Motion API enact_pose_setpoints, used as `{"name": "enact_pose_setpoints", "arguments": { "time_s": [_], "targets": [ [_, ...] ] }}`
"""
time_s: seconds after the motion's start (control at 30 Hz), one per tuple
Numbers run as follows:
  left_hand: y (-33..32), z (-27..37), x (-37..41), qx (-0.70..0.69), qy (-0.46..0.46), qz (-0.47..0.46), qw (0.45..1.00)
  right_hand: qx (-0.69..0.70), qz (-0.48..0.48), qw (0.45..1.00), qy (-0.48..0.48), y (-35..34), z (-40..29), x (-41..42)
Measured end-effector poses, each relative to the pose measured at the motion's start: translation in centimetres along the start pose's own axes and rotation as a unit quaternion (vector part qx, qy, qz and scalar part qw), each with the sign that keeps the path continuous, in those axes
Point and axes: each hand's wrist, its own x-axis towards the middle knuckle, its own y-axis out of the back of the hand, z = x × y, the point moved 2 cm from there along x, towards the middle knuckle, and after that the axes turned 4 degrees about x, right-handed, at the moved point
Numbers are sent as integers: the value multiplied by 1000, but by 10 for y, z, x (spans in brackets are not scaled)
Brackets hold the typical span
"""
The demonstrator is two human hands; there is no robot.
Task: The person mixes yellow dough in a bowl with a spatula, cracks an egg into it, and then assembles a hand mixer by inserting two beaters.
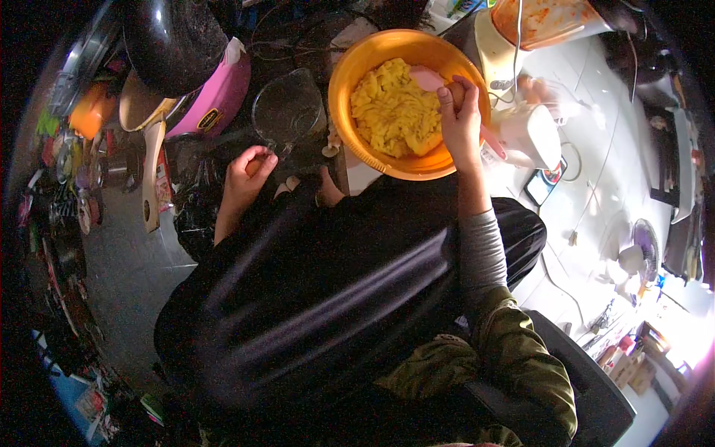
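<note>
A round orange plastic bowl (416,167) holds a lumpy yellow mash (394,109). Over its right side, my right hand (462,112) grips a brown egg (457,95) between thumb and fingers. A pink spatula (427,78) lies in the mash, its handle passing behind my right hand and out over the bowl's right rim. My left hand (248,170) is left of the bowl, closed around another brown egg (254,166) that shows only in part. Just above my left fingers stands a clear measuring jug (287,106), which looks empty.
At upper left a black pan (173,44) sits over a pink basin (215,100), beside a wooden spatula (151,173). A blender (497,50) with a red-stained jar, a white container (530,134), a phone (546,181) and cables lie to the right on the tiled floor.
</note>
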Motion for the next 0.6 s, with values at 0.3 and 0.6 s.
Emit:
{"name": "enact_pose_setpoints", "arguments": {
  "time_s": [0.3, 0.6],
  "targets": [
    [14, 12, -8, -4, 32, 23, 999, 324, -8, 911, -255, -2, 0, -4],
    [7, 30, -5, -44, 18, -55, 997, 364, -146, 865, -313, -65, 49, 9]
  ]
}}
